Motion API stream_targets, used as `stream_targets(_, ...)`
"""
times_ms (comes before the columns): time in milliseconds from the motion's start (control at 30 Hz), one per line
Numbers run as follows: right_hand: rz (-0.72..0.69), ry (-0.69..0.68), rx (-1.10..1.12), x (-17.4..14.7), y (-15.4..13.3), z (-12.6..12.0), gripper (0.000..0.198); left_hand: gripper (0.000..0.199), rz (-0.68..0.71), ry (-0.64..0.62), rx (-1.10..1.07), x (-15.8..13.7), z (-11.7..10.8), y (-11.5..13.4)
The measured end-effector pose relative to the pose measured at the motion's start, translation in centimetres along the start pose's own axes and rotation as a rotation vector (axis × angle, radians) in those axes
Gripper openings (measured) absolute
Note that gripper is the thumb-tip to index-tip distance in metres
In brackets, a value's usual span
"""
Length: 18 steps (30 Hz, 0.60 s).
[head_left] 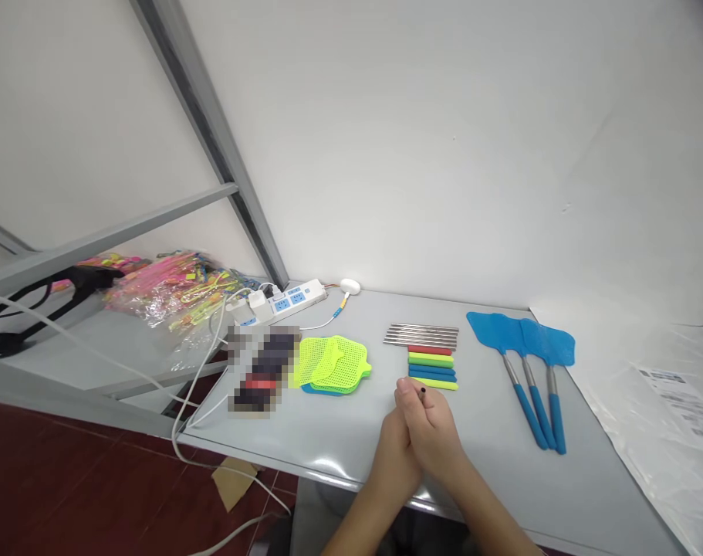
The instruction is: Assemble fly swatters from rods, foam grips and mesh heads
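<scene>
Tabletop (322, 432) grey, glossy, meeting white wall (444, 154); metal frame (204, 100), red floor (55, 479) at left; over surface, right hand (436, 432), fingers closed round dark-tipped rod (423, 393); left hand (400, 449) folded against right, contents hidden; blue swatters (549, 346), white plastic package (675, 448) farther right.

Likely a small workshop: metal rack (212, 131), bagged goods (169, 289), rows of rods (421, 337) and grips (432, 371) on a table (339, 432)

Head camera looks forward (and down) — table (322, 425) nearby.
</scene>
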State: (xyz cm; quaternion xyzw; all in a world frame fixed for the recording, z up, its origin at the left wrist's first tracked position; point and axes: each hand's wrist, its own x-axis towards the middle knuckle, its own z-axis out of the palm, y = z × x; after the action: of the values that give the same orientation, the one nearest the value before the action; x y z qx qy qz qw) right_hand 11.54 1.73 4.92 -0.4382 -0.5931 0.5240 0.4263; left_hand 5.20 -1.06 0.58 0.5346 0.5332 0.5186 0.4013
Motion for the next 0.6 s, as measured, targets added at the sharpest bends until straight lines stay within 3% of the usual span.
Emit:
stream_targets(333, -0.04, 0.013, 0.016, -0.1, 0.5, 0.0, 0.041, 0.018, -0.007, 0.025, 0.017, -0.2, 0.3, -1.3)
stream_targets(600, -0.07, 0.046, 0.047, 0.0, 1.1, -0.3, 0.041, 0.024, -0.013, -0.027, -0.045, -0.4, 0.0, -0.2)
